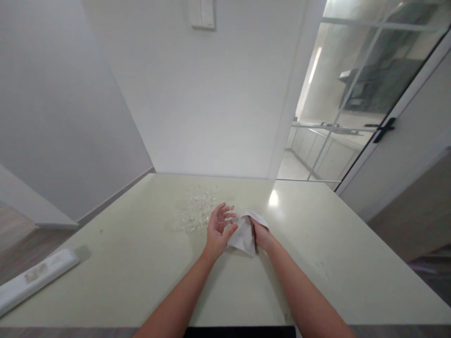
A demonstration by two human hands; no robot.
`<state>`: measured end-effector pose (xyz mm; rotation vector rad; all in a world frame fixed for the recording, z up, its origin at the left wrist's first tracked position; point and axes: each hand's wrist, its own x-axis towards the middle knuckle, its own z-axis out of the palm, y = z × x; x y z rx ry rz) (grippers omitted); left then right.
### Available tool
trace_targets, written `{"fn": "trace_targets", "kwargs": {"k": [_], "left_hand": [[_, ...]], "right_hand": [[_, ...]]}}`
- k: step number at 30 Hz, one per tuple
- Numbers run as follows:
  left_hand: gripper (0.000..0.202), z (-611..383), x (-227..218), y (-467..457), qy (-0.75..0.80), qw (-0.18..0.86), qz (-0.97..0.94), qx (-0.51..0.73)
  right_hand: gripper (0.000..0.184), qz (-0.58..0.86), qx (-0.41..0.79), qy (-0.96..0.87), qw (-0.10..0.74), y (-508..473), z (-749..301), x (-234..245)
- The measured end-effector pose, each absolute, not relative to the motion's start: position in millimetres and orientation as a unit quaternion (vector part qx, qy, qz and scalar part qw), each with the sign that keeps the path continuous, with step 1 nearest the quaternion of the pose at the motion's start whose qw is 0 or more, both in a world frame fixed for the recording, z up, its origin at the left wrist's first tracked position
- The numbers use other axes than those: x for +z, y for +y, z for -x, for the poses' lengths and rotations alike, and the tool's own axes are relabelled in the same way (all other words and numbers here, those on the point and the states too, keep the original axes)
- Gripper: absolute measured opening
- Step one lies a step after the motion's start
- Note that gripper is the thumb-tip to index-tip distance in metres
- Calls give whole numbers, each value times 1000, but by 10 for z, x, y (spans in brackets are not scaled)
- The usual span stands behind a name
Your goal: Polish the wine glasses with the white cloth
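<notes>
My left hand (219, 230) is over the middle of the table, its fingers curled around a clear, thin curved piece (225, 220) that is hard to make out. My right hand (261, 232) grips a white cloth (243, 235), which drapes down between the two hands and meets the clear piece near the left fingertips. Just left of and behind my left hand lies a loose heap of clear curved pieces (199, 209), see-through like glass or plastic. Their exact kind cannot be told.
The pale, glossy table (134, 263) reaches back to a white wall (211, 103). A long white box-like object (38, 277) lies at its left edge. A glass-paned door (338, 103) with a black handle (385, 129) stands beyond the right side.
</notes>
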<state>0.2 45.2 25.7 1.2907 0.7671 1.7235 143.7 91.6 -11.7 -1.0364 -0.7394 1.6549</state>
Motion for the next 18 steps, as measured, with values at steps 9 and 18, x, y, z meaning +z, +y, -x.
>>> {"fn": "trace_targets", "kwargs": {"k": [9, 18], "left_hand": [[67, -50, 108, 360, 348, 319, -678, 564], [57, -78, 138, 342, 333, 256, -751, 510]], "right_hand": [[21, 327, 669, -463, 481, 822, -1429, -23], [13, 373, 431, -665, 483, 1099, -1538, -164]]}}
